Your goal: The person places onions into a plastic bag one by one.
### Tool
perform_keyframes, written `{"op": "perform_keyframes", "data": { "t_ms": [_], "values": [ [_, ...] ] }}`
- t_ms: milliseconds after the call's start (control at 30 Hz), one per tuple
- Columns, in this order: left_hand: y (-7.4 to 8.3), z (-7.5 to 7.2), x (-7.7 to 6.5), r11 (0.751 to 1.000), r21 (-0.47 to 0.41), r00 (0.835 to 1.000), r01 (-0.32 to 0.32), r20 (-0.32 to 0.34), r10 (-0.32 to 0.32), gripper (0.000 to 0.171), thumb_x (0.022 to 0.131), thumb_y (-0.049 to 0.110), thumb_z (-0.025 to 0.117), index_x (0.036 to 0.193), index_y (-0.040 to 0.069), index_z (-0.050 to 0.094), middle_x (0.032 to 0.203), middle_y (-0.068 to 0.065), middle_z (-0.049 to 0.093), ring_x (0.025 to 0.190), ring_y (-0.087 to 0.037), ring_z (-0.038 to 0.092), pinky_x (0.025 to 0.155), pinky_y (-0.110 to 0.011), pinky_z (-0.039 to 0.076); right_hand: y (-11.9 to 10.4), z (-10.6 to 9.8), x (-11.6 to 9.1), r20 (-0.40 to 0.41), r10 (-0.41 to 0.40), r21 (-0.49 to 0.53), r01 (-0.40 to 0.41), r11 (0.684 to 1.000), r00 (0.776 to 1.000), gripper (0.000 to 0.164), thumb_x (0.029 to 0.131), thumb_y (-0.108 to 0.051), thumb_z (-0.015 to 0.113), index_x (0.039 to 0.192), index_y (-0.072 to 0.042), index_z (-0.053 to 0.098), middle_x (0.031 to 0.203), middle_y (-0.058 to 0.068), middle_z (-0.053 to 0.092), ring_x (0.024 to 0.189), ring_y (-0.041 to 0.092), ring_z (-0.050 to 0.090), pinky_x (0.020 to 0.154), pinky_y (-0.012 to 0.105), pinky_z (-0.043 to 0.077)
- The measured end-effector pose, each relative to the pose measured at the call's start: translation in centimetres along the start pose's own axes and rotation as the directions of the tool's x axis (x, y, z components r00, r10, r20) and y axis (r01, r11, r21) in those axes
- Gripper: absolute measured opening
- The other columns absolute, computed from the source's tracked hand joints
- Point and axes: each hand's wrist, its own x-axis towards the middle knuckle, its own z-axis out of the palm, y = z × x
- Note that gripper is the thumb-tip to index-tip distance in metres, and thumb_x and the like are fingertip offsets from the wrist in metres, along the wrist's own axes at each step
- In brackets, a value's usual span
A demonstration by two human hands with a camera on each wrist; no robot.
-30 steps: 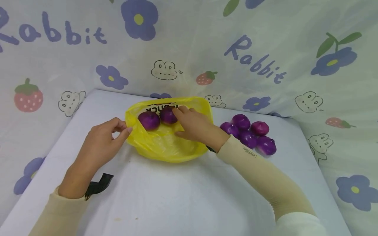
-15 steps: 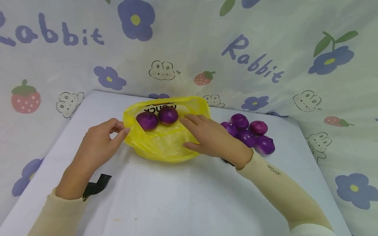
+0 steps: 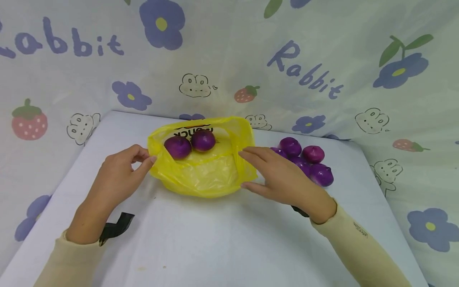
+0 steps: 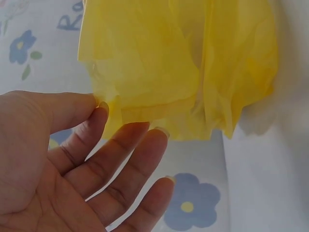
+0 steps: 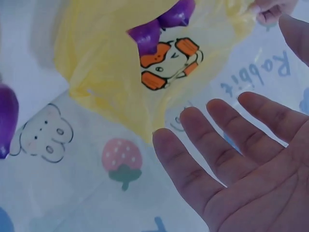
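Note:
A yellow plastic bag (image 3: 211, 175) lies with its mouth spread wide on the white table. Inside it sit two purple onions, the left onion (image 3: 178, 147) and the right onion (image 3: 203, 140), side by side against the printed back wall. My left hand (image 3: 120, 173) pinches the bag's left rim between thumb and index finger; the left wrist view shows that pinch, the other fingers loosely extended. At the bag's right rim is my right hand (image 3: 283, 177), fingers spread and nothing held. In the right wrist view the palm and straight fingers (image 5: 217, 150) face the bag.
To the right of the bag, a group of several purple onions (image 3: 313, 154) lies on the table (image 3: 215, 239), partly hidden by my right hand. A cloth backdrop (image 3: 229, 48) with rabbits, flowers and strawberries hangs behind the table.
My right hand has drawn back from the right onion in the bag, moving right and toward me to the bag's right rim. My left hand keeps its pinch on the bag.

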Motion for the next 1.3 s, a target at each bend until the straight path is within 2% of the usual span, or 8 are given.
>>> {"op": "perform_keyframes", "data": {
  "t_ms": [133,267,433,633,800,967,1300],
  "values": [
    [0.2,0.0,0.1,1.0,0.005,1.0,0.003,0.014,-0.003,0.029,0.106,0.035,0.061,0.113,0.007,0.065,0.109,-0.014,0.072,0.104,-0.041,0.062,0.088,-0.061,0.052,0.8,-0.7,-1.7,-0.03,0.056,0.028,-0.055,0.998,0.998,0.075,0.091,-0.043,0.082,0.151,-0.007,0.053,0.152,0.01,0.053,0.138,0.026,0.052,0.108,0.044,0.05],
    [0.3,-0.1,0.3,1.0,0.003,1.0,0.013,0.028,-0.013,0.032,0.107,0.038,0.06,0.115,0.007,0.065,0.111,-0.014,0.072,0.106,-0.042,0.062,0.09,-0.062,0.051,1.7,-1.1,-3.0,0.001,0.137,0.037,-0.137,0.99,0.991,0.078,0.091,-0.044,0.083,0.153,-0.01,0.051,0.153,0.008,0.051,0.14,0.027,0.05,0.106,0.047,0.051],
    [0.1,-0.1,0.1,1.0,-0.001,0.999,0.021,0.032,-0.021,0.034,0.107,0.039,0.059,0.115,0.007,0.065,0.112,-0.015,0.071,0.111,-0.045,0.06,0.091,-0.064,0.049,3.1,-0.5,-4.3,0.065,0.251,0.052,-0.254,0.966,0.966,0.086,0.087,-0.051,0.084,0.156,-0.012,0.049,0.158,0.009,0.046,0.145,0.031,0.044,0.106,0.052,0.05],
    [-0.2,0.0,-0.1,1.0,0.007,0.999,0.019,0.029,-0.019,0.033,0.107,0.038,0.06,0.115,0.006,0.064,0.114,-0.016,0.071,0.111,-0.046,0.06,0.091,-0.064,0.049,5.0,0.6,-6.0,0.074,0.339,0.1,-0.345,0.933,0.938,0.102,0.079,-0.065,0.083,0.156,-0.01,0.047,0.159,0.012,0.045,0.145,0.033,0.044,0.109,0.056,0.047],
    [-0.2,0.1,0.0,1.0,0.009,1.0,0.016,0.024,-0.016,0.032,0.107,0.038,0.06,0.113,0.007,0.065,0.114,-0.016,0.071,0.108,-0.044,0.06,0.089,-0.063,0.049,6.0,1.5,-7.2,0.113,0.382,0.146,-0.396,0.907,0.917,0.115,0.073,-0.076,0.08,0.16,-0.012,0.04,0.161,0.013,0.042,0.144,0.034,0.044,0.109,0.06,0.045],
    [0.0,0.2,0.1,1.0,0.016,1.0,0.018,0.019,-0.018,0.032,0.107,0.038,0.06,0.113,0.007,0.065,0.116,-0.017,0.071,0.107,-0.043,0.061,0.087,-0.063,0.05,6.8,2.7,-8.0,0.137,0.407,0.164,-0.426,0.89,0.903,0.121,0.07,-0.076,0.082,0.161,-0.012,0.036,0.162,0.012,0.041,0.146,0.034,0.042,0.112,0.06,0.042],
    [-0.1,0.3,0.1,1.0,0.013,1.0,0.005,0.008,-0.005,0.031,0.106,0.035,0.062,0.116,0.005,0.065,0.111,-0.016,0.072,0.103,-0.042,0.062,0.087,-0.062,0.051,8.1,4.1,-8.4,0.143,0.451,0.15,-0.47,0.87,0.881,0.119,0.076,-0.086,0.068,0.162,-0.011,0.033,0.164,0.014,0.038,0.146,0.037,0.042,0.112,0.062,0.04]
  ]
}}
